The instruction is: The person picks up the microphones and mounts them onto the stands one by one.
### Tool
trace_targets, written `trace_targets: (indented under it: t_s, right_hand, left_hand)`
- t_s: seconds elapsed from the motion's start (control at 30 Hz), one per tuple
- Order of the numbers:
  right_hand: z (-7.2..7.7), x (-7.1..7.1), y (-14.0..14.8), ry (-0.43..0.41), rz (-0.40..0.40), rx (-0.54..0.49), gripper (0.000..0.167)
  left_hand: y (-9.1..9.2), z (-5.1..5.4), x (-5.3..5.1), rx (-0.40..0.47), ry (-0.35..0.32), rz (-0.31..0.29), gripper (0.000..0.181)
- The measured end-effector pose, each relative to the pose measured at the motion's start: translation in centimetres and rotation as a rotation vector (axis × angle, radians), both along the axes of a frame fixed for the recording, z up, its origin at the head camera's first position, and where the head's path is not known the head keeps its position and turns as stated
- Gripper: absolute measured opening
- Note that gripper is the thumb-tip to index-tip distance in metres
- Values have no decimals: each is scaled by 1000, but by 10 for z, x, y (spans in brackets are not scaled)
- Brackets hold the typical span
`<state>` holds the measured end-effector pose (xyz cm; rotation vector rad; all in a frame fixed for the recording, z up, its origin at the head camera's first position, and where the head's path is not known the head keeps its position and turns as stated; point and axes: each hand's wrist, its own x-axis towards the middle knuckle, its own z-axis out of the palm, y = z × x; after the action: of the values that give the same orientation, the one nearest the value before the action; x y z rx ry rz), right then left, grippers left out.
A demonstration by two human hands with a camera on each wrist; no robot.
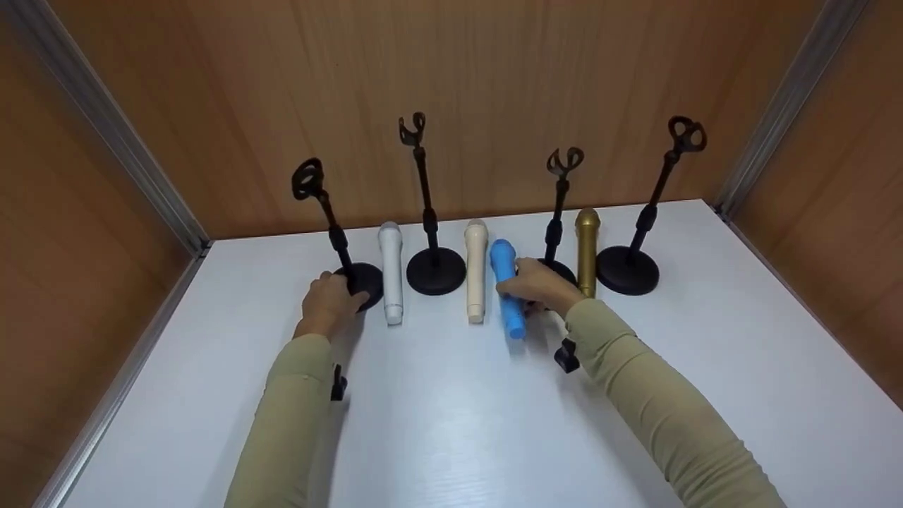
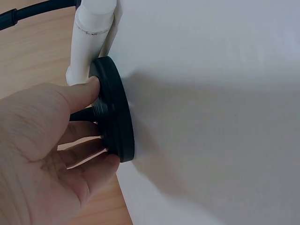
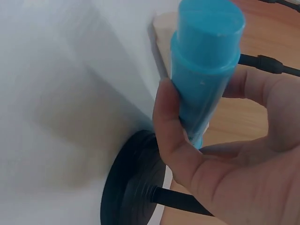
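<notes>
In the head view my left hand (image 1: 328,305) is at the round black base of the leftmost microphone stand (image 1: 338,240). The left wrist view has its thumb and fingers gripping the rim of that base (image 2: 115,110) from opposite sides. My right hand (image 1: 542,283) holds a blue microphone (image 1: 513,310), pinched round its body, head toward the back wall. In the right wrist view the lower end of the blue microphone (image 3: 206,51) rises past the thumb and fingers. A white microphone (image 1: 392,275) lies right of the left stand; a cream microphone (image 1: 476,271) lies left of the blue one.
A second stand (image 1: 436,271) stands between the white and cream microphones. Another stand (image 1: 554,233) is behind my right hand, its base partly hidden. A gold microphone (image 1: 587,247) lies beside the rightmost stand (image 1: 628,271). Wooden panels (image 1: 480,106) enclose the white table (image 1: 437,423).
</notes>
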<state>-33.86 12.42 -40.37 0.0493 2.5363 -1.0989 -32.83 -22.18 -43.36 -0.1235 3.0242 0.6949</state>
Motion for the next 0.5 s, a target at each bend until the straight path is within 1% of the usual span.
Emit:
trace_targets:
  t_s: [0.07, 0.13, 0.2, 0.33, 0.5]
  right_hand:
    - [1, 0, 1, -39, 2, -19, 69]
    - [1, 0, 4, -66, -1, -54, 73]
    - [-1, 0, 8, -85, -11, -88, 71]
    - [-4, 0, 14, -98, -29, -135, 75]
    - [-3, -1, 19, -123, -42, -205, 82]
  left_hand:
    - [-1, -1, 0, 1, 1, 9, 55]
    - [-1, -1, 1, 1, 5, 12, 56]
    - [-1, -2, 1, 8, 5, 10, 56]
    - [0, -4, 0, 21, -1, 12, 57]
    - [0, -4, -2, 2, -5, 10, 57]
